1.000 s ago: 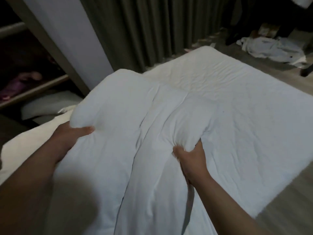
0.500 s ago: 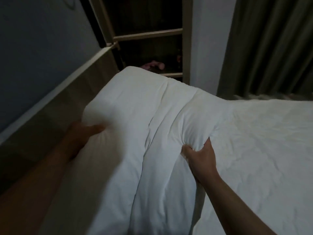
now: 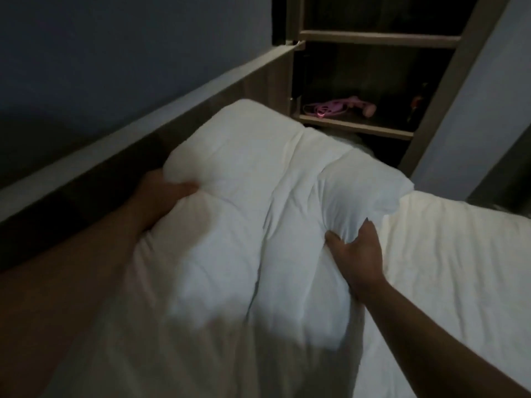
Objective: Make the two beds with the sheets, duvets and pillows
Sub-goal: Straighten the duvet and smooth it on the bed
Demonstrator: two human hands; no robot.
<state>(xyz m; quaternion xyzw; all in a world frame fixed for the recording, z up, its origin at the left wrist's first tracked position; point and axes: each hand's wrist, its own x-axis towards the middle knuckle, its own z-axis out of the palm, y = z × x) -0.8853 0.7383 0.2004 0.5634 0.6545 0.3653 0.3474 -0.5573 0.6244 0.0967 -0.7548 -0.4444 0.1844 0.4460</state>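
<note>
white duvet [image 3: 230,239], hands [image 3: 161,193] [image 3: 356,254] half lost in folds

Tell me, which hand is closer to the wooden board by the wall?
Left. The left hand grips the duvet right beside the wooden board; the right hand grips it farther away.

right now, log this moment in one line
step: folded duvet in both hands | left hand: grips duvet edge | right hand: grips duvet fold | bed: sheeted
</note>
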